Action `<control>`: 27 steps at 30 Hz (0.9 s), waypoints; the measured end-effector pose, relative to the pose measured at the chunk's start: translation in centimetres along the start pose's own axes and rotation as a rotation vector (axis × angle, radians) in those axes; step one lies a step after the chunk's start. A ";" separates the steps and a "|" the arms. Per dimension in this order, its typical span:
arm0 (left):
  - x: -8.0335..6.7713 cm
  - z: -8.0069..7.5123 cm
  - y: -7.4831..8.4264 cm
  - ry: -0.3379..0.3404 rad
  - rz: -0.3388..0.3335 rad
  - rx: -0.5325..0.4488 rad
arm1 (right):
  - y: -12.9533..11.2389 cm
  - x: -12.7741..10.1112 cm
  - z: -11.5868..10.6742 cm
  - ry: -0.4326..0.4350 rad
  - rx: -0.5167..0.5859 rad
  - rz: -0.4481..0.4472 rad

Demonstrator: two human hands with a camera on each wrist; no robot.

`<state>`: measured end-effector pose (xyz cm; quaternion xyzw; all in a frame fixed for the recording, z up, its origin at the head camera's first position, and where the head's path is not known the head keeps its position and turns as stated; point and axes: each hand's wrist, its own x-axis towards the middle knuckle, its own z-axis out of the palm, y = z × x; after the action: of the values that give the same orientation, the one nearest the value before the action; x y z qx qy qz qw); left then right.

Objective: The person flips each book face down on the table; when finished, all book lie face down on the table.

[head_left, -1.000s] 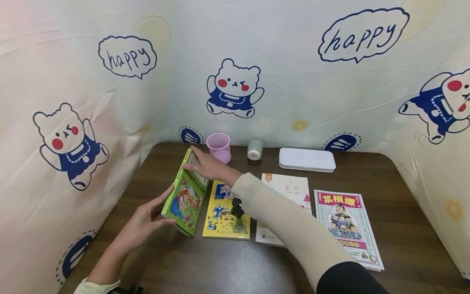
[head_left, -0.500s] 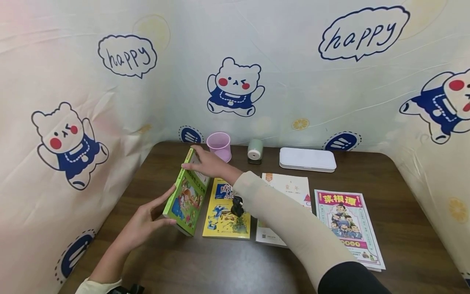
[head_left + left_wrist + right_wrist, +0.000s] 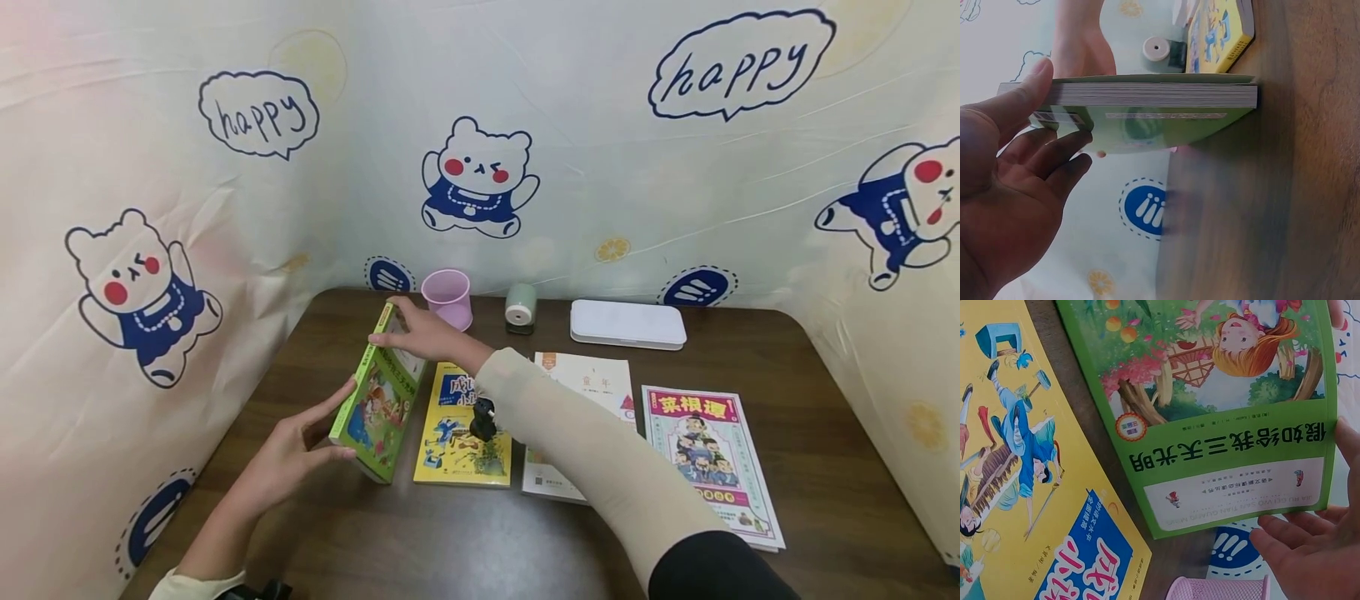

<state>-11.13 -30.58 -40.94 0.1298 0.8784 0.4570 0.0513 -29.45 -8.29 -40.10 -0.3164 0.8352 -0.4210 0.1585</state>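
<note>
A green picture-covered book (image 3: 381,412) stands tilted on its edge at the left of the table, spine upward. The left hand (image 3: 283,457) pinches its near lower end, thumb on the front cover. In the left wrist view, the other fingers (image 3: 1063,156) lie along the back cover. At the far end, the right hand (image 3: 429,333) grips the book's top corner; in the right wrist view its fingers (image 3: 1288,540) meet the top edge. A yellow book (image 3: 463,437) lies flat just right of the green one.
A white book (image 3: 588,379) and a pink-and-white book (image 3: 705,450) lie to the right, the former partly under the right sleeve. Along the back stand a pink mesh cup (image 3: 448,300), a green pencil sharpener (image 3: 521,307) and a white case (image 3: 627,324). Printed cloth surrounds the table (image 3: 450,542).
Both hands keep their hold on the green book, which shifts only very slightly. Nothing else on the table has visibly moved.
</note>
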 end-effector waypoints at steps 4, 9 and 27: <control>-0.3 -0.5 0.1 -0.006 0.035 0.013 | -0.1 0.1 0.3 -0.006 0.030 -0.003; -0.5 -1.0 0.4 -0.003 0.083 0.106 | -0.1 0.2 0.4 -0.014 0.052 -0.008; -0.3 -0.5 0.9 -0.005 0.189 0.297 | 1.1 -0.4 0.5 -0.028 0.276 -0.037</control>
<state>-10.75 -30.60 -39.88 0.2191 0.9200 0.3247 -0.0092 -29.35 -7.84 -41.25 -0.3128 0.7612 -0.5302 0.2041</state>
